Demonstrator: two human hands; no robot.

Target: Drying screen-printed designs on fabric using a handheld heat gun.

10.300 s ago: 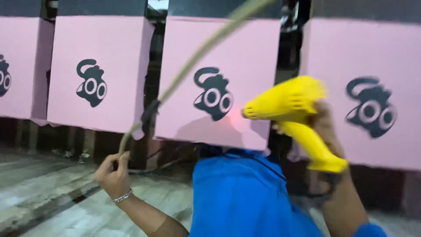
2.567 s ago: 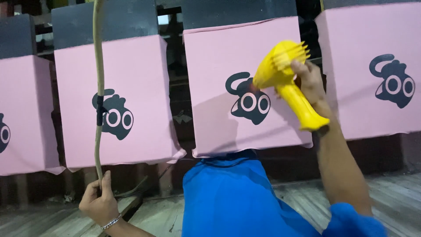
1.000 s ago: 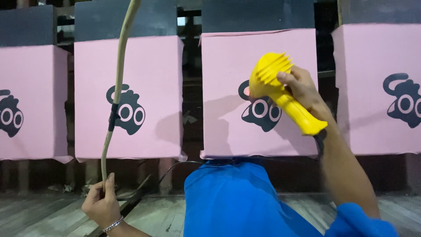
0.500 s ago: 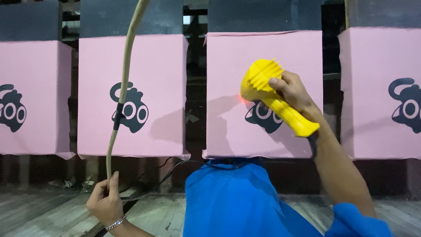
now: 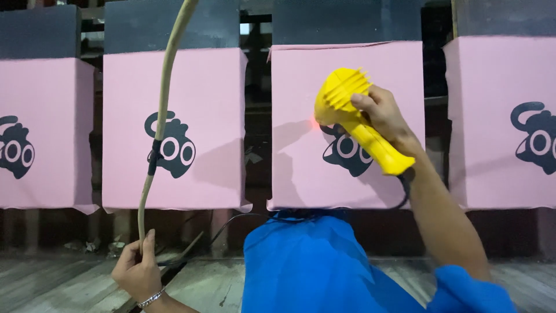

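Left hand [image 5: 138, 271] sits low in the frame, closed around the bottom end of a pale hose [image 5: 155, 136], which rises in a long curve and leaves the frame at the top. A dark band wraps the hose about halfway up.

Behind it hangs a row of pink panels, each printed with a black cartoon figure. The second panel [image 5: 174, 127] from the left lies directly behind the hose, apparently apart from it.

Centre: the third panel [image 5: 301, 127] is the one being worked. A small reddish glow shows on its surface just beside the tool head.

Right hand [image 5: 382, 113] is raised and clamped on the handle of a yellow handheld blower [image 5: 356, 119], its ribbed head aimed at the third panel's print; whether it touches cannot be told. A dark cord runs down from the handle's end.

Judgement: the step in hand appears to be treating the print on the third panel. The next move likely calls for steady passes over the figure, with the hose held clear.

A blue garment [image 5: 313, 266] fills the lower centre.
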